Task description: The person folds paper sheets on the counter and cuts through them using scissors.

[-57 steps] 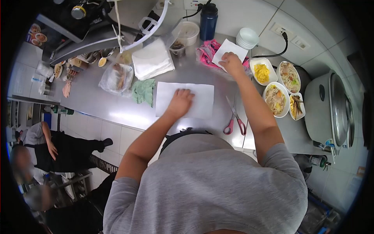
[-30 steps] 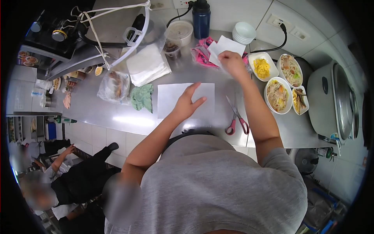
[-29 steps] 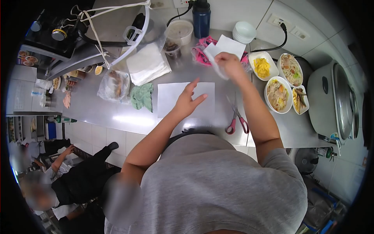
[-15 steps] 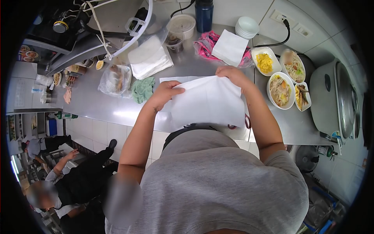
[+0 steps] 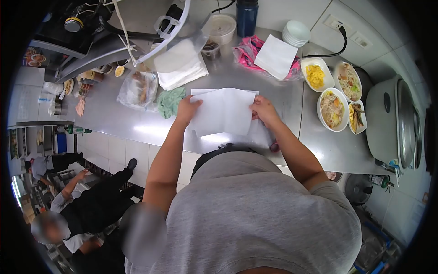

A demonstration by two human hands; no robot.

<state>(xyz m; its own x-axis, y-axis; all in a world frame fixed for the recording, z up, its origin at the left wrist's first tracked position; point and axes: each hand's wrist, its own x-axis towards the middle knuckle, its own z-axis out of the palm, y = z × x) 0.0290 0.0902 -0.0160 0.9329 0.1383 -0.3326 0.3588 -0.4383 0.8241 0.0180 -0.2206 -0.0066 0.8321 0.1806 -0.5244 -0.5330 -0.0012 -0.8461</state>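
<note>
A white paper sheet (image 5: 222,112) spans the space between my two hands in front of my body, over the steel counter. My left hand (image 5: 188,110) pinches its left edge, thumb on top. On the opposite side, my right hand (image 5: 264,111) is closed on the right edge with bent fingers. More white paper shows just behind the sheet's far edge. A green cloth (image 5: 169,102) lies crumpled beside my left hand. Below my right forearm a dark red handle (image 5: 274,146) shows in part on the counter.
Folded white cloths (image 5: 182,68) and a plastic bag (image 5: 138,89) are at back left. White papers (image 5: 276,55) rest on a pink bag (image 5: 248,50). Bowls of food (image 5: 332,109) stand at right beside a large cooker (image 5: 388,123). Co-workers (image 5: 98,196) stand at lower left.
My right hand has moved left and toward me, from the sheet's far edge to its right side. The sheet spans a narrower width now. My left hand has shifted slightly toward me.
</note>
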